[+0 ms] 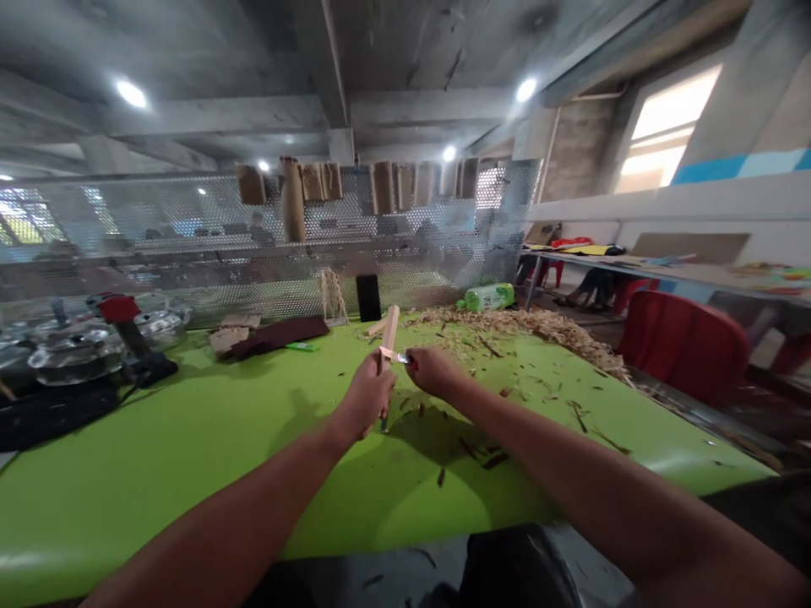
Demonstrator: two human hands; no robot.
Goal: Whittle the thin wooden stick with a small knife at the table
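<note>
Two firm grips: your left hand (369, 393) clasps the wooden stick (391, 328), right hand (434, 372) the knife (404, 359) beside it; best keep strokes shallow.

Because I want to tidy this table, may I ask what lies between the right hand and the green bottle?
In the head view, pale, loose wood shavings lie on the table between the right hand and the green bottle.

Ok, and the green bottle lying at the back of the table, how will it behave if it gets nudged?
The bottle would probably roll, since it looks rounded and lies on its side, though the shavings in front may slow it. Its see-through green plastic suggests it is fairly light and could dent if squeezed.
</note>
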